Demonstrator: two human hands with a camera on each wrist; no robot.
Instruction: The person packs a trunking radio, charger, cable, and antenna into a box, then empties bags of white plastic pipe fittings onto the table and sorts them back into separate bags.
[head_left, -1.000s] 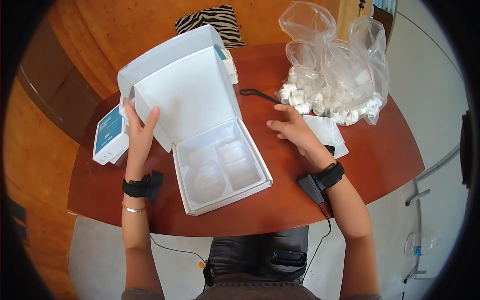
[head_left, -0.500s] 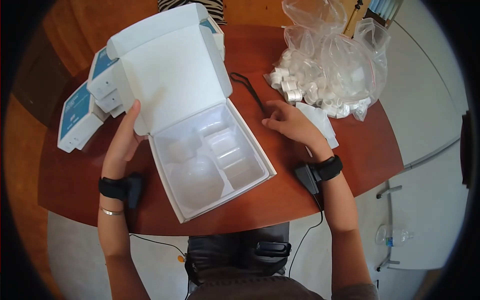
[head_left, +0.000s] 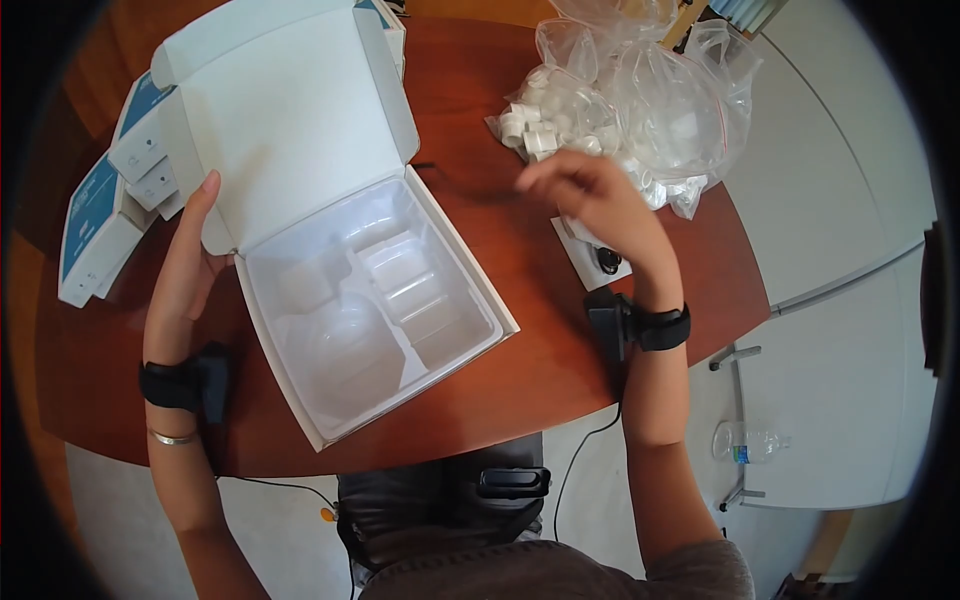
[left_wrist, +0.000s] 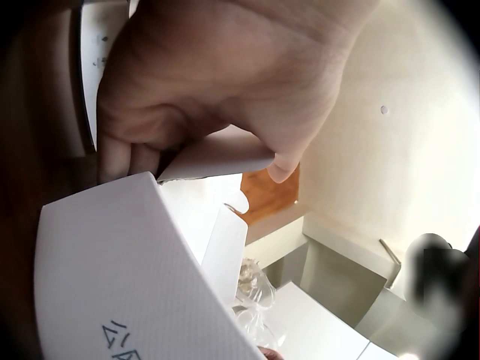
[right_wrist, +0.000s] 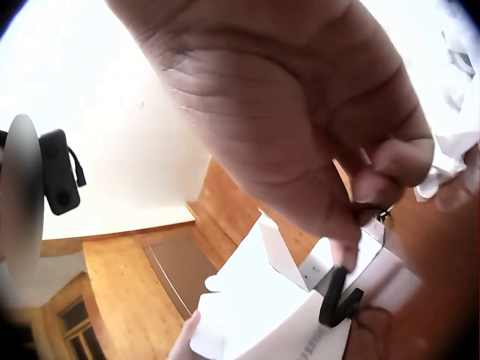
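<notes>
A white cardboard box with its lid raised lies tilted on the table before me. Inside sits a translucent molded plastic tray with several hollows. My left hand grips the box's left side near the hinge, its thumb up along the lid's side flap; the other fingers are partly hidden behind the box. To the right of the box, my right hand pinches a thin black strap between thumb and fingers. The strap, blurred in the head view, reaches left toward the box's lid.
Clear plastic bags of white cylindrical pieces stand at the back right. Below the right hand lies a white card or packet with a small black item. White boxes with blue labels are piled at the left.
The view has shifted, so the box and table appear further left and nearer. My right hand has moved with the black strap, uncovering the small black item. The left hand has slid down to grip the box's side.
</notes>
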